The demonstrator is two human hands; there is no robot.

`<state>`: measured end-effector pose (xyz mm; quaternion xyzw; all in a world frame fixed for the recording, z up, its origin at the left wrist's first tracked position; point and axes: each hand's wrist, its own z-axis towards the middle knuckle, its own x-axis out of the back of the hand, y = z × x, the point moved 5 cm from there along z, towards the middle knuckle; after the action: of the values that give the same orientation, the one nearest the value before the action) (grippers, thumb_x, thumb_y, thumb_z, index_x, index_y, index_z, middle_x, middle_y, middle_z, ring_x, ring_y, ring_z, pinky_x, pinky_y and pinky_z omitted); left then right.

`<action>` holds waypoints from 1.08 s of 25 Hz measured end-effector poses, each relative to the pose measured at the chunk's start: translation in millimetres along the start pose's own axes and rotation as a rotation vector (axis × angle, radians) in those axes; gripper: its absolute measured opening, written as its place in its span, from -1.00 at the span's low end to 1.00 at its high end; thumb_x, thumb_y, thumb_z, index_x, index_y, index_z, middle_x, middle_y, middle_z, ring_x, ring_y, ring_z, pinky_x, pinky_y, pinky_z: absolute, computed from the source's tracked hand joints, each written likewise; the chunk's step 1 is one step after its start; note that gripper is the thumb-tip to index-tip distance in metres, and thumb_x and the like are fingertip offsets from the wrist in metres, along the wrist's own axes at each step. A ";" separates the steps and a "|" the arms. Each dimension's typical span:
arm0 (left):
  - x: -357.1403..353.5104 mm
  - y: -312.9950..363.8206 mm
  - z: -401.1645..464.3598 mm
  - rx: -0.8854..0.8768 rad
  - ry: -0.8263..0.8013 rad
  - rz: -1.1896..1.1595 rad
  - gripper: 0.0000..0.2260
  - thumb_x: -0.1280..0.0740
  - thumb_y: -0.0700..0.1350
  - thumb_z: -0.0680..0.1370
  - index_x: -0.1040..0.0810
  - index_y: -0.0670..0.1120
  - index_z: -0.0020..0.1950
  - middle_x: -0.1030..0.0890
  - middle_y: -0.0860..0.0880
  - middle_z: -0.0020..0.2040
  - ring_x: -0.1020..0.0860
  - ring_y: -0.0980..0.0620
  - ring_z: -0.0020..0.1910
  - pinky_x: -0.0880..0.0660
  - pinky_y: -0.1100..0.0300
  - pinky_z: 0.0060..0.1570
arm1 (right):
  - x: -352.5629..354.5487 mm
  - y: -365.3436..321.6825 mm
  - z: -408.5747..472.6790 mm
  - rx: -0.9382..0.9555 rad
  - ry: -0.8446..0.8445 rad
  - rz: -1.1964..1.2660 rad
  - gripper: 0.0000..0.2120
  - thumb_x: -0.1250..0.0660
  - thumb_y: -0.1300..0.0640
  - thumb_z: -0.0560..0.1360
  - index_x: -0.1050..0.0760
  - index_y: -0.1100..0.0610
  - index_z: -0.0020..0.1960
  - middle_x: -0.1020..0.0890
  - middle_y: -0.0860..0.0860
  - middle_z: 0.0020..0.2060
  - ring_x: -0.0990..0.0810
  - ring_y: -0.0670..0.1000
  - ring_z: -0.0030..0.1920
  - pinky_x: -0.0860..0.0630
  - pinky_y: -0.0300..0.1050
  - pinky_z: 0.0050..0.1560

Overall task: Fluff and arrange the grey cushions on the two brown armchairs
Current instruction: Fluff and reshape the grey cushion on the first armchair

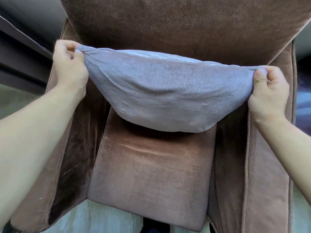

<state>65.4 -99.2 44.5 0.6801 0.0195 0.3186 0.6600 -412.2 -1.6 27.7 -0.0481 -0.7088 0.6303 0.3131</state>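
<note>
A grey cushion [161,93] hangs sagging in the air over the seat of a brown velvet armchair [151,174], in front of its backrest. My left hand [70,68] pinches the cushion's upper left corner between thumb and fingers. My right hand [267,91] pinches its upper right corner the same way. The cushion's top seam is stretched between the two hands and its belly droops toward the seat without touching it, as far as I can tell. Only this one armchair is in view.
The armchair's padded arms rise on both sides, the left arm [55,165] and the right arm [262,165], close to my forearms. Pale floor [107,221] shows below the seat's front edge. Dark furniture or wall [20,52] lies to the left.
</note>
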 end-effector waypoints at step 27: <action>-54.9 4.3 -7.7 -0.314 -0.556 0.588 -0.38 -0.37 0.40 0.41 -0.56 0.08 0.35 -0.36 -0.11 0.25 -0.35 -0.06 0.32 -0.25 0.25 0.36 | -29.9 -6.9 15.8 0.303 -0.232 -0.464 -0.71 -0.41 -0.13 0.54 -0.65 0.07 0.10 -0.63 0.01 -0.01 -0.54 0.00 0.08 -0.35 -0.34 0.18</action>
<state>16.5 -117.5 25.5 0.6082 -0.4022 0.2967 0.6167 -394.0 -30.4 22.5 0.2347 -0.6299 0.6418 0.3692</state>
